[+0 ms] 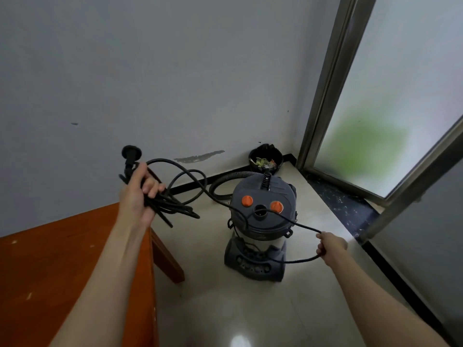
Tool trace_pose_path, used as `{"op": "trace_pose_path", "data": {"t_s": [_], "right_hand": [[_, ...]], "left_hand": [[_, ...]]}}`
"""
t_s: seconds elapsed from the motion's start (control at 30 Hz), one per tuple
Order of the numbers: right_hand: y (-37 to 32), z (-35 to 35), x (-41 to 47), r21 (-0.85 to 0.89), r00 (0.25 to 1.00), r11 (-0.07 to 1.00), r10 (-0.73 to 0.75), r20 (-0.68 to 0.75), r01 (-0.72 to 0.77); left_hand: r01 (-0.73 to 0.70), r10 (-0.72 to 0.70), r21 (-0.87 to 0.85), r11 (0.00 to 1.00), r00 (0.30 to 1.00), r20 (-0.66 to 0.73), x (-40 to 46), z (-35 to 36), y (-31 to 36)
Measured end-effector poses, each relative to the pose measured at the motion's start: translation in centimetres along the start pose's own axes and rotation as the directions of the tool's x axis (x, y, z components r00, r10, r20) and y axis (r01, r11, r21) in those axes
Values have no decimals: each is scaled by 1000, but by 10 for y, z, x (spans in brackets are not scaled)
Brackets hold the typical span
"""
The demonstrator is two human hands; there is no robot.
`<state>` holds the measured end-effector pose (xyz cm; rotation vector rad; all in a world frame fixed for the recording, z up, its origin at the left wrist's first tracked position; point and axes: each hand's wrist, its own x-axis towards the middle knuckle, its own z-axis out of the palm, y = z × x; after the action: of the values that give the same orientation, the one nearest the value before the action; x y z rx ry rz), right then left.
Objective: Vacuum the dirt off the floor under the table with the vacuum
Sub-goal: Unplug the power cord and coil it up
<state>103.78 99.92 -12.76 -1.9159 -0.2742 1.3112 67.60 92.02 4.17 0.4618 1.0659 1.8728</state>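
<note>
While I stand in a corner of the room, pale glossy floor [250,309] tiles fill the lower middle of the frame, with a dark baseboard running along the grey wall [150,71] that takes up the upper left. A frosted glass door [400,96] in a metal frame rises at the upper right, a green blur showing through it. One wooden table [50,271] fills the lower left, one of its legs angling down to the floor beside it.

One vacuum [263,216] stands on the tiles at the centre of the frame, a grey canister with two orange knobs on its lid and a dark hose curling behind it toward the wall. One small black bin [266,160] sits in the corner just beyond it, with what look like scraps inside, though they are too small to be sure.

My left hand [140,194], at centre left, has its fingers curled round a bundle of coiled black cord [190,181], the plug [131,152] sticking up above my fist. From there one strand runs across the vacuum's lid to my right hand [330,246], at centre right, which pinches a loop of the same cord between thumb and curled fingers. Both of my forearms are bare.
</note>
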Motion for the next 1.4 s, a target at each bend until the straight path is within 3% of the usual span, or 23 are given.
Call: {"op": "trace_pose_path", "data": {"t_s": [0.07, 0.13, 0.2, 0.3, 0.4, 0.47, 0.5, 0.57, 0.6, 0.67, 0.7, 0.77, 0.8, 0.87, 0.9, 0.97, 1.03, 1.1, 1.17, 1.27, 1.4], "right_hand": [[8, 5, 4, -308, 992, 944, -107, 64, 122], [14, 5, -5, -607, 949, 734, -185, 254, 306], [18, 9, -16, -754, 897, 493, -165, 410, 435], [18, 16, -32, -814, 810, 59, -160, 564, 578], [20, 28, -53, -753, 727, -228, -199, 657, 617], [25, 42, -62, -665, 627, -201, -226, 746, 719], [26, 49, -66, -605, 571, -87, -246, 783, 792], [24, 57, -82, -442, 510, 280, -257, 821, 852], [19, 58, -95, -373, 509, 457, -217, 833, 807], [11, 60, -111, -184, 506, 798, -169, 846, 574], [9, 61, -116, -53, 508, 910, -180, 842, 411], [1, 63, -123, 83, 588, 968, -210, 781, 235], [-3, 64, -123, 51, 647, 962, -220, 730, 270], [-11, 65, -122, -141, 725, 867, -299, 621, 479], [-16, 64, -122, -267, 714, 742, -380, 589, 615], [-21, 61, -121, -460, 606, 396, -468, 643, 794], [-23, 58, -122, -551, 544, 106, -395, 740, 827], [-26, 57, -129, -543, 509, -59, -277, 815, 838], [-31, 59, -139, -457, 437, -99, -169, 883, 884], [-42, 65, -163, -302, 297, -47, -88, 951, 952], [-58, 75, -195, -210, 209, 35, 41, 977, 977]], "left_hand": [[0, 0, 15, 1000, 999, 38, -4, 11, -4], [2, -6, 32, 999, 995, 103, -7, 22, -3], [7, -16, 51, 999, 983, 181, -9, 35, 1], [-5, -1, 24, 1000, 972, 236, -10, 59, 10], [16, 4, -94, 995, 977, 214, -10, 81, 16], [43, -13, -146, 988, 980, 197, -10, 90, 16], [42, -16, -141, 989, 982, 186, -9, 94, 14], [28, -13, -105, 994, 990, 143, -5, 95, 9], [22, -12, -90, 996, 994, 112, -2, 93, 7], [12, -10, -64, 998, 999, 31, 3, 85, 1], [5, -5, -46, 999, 1000, -14, 5, 79, -2], [-11, 14, 36, 999, 996, -93, 6, 66, -7], [-13, 25, 91, 996, 992, -127, 5, 61, -10], [1, 32, 171, 985, 981, -191, 3, 51, -16], [17, 25, 189, 982, 976, -217, 3, 47, -19], [43, 8, 207, 977, 970, -242, 0, 40, -23], [47, 7, 214, 976, 969, -245, -4, 37, -23], [38, 22, 241, 970, 970, -242, -7, 37, -19], [18, 52, 310, 950, 975, -215, -9, 39, -17], [-39, 113, 537, 843, 988, -105, -16, 40, -27], [-165, 109, 701, 694, 986, 125, -31, 40, -47]]}}
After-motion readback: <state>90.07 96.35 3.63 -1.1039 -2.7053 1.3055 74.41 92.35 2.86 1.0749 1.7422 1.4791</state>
